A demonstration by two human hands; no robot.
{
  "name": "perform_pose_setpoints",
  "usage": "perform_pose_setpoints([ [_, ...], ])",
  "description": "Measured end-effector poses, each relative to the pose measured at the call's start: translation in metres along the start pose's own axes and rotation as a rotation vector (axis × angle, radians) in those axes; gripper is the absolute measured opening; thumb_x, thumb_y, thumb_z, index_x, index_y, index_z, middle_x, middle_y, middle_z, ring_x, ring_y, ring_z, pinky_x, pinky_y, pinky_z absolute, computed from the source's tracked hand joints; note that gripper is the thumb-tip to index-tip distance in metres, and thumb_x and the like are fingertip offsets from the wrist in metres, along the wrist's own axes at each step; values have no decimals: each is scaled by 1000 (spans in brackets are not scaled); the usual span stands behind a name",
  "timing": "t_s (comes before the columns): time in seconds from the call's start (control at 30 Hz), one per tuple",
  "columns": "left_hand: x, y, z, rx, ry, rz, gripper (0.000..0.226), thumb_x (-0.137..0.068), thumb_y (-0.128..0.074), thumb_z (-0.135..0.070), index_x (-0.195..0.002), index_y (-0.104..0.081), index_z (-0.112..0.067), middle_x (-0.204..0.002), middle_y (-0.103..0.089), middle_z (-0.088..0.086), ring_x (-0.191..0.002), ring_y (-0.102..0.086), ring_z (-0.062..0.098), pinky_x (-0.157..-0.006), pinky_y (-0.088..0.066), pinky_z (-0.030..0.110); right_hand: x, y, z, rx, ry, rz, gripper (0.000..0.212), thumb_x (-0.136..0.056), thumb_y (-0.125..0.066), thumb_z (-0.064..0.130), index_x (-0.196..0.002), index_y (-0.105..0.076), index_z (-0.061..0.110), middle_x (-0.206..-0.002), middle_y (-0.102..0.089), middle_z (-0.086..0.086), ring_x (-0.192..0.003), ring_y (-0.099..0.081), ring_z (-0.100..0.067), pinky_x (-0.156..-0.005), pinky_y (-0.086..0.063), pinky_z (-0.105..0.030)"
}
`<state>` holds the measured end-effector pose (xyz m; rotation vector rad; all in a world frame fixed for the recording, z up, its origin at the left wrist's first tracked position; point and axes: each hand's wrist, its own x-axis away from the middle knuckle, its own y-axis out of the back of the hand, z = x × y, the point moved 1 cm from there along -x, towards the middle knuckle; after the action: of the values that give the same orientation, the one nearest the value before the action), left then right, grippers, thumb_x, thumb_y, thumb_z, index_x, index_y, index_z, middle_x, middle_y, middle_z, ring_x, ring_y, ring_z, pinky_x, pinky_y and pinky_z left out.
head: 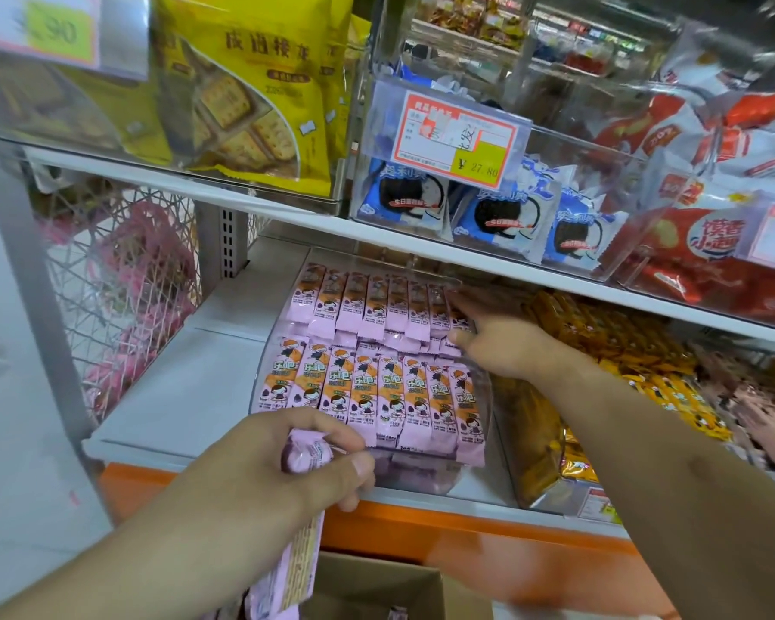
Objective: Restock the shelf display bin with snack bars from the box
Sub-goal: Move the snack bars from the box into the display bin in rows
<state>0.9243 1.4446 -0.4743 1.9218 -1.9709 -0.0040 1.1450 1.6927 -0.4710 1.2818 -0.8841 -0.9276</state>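
Left hand (287, 458) clamped on pink snack bars (303, 456) before clear bin (488, 422). Right hand (506, 346) fingers loose, touching rear row; grip unclear. Box (376, 583) below bin, cut off.

Left hand (287, 458) low, forearm rising from lower-left, fingers and thumb curled closed around something (grip firm). Right hand (497, 340) extended forward, arm stretched from lower-right, fingers straight, thumb tucked, holding nothing.

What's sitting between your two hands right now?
In the head view, the front row of pink snack bars standing in the clear display bin lies between the left hand, which grips more bars, and the right hand.
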Motion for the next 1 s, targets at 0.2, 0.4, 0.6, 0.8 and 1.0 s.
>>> perform_pose_setpoints([
  [0.2, 6, 8, -7, 251, -31, -148, 20, -86, -74, -40, -83, -75, -21, -71, -73, 3, -69, -68, 13, -74, -49, 28, 80, 12, 52, -232, 26, -174, 65, -102, -61, 36, -160, -33, 30, -151, -48, 1, -141, -40, -21, -119, -37, -38],
  [0.4, 14, 22, -19, 563, 9, -316, 36, -63, -86, -36, -89, -75, -14, -82, -72, 11, -73, -68, 26, -75, -50, 39, 194, 9, 141, -734, 112, 21, 37, -83, -78, 45, -109, -54, 37, -110, -63, 21, -106, -60, -2, -92, -54, -30],
  [0.6, 29, 31, -15, 735, -100, -92, 57, -40, -63, 8, -96, -65, 1, -75, -68, 16, -76, -64, 31, -73, -51, 39, 215, 0, 169, -902, -10, -91, 44, -80, -87, 17, -94, -51, 39, -93, -70, 10, -77, -65, -13, -72, -57, -33],
  [0.8, 51, 47, -9, 553, -118, -34, 56, -77, -83, -15, -130, -67, -11, -117, -75, 22, -111, -71, 42, -101, -58, 48, 228, 15, 177, -1312, -77, 37, 13, -99, -67, 8, -105, -61, -3, -84, -78, -11, -75, -76, -29, -60, -58, -38],
  [1.0, 59, 53, -10, 402, -76, -91, 38, -91, -75, -12, -127, -65, -18, -100, -80, 16, -97, -76, 37, -78, -66, 37, 229, 5, 175, -887, -58, -31, 51, -79, -90, 39, -116, -55, 46, -112, -66, 25, -100, -68, -2, -81, -60, -28],
])
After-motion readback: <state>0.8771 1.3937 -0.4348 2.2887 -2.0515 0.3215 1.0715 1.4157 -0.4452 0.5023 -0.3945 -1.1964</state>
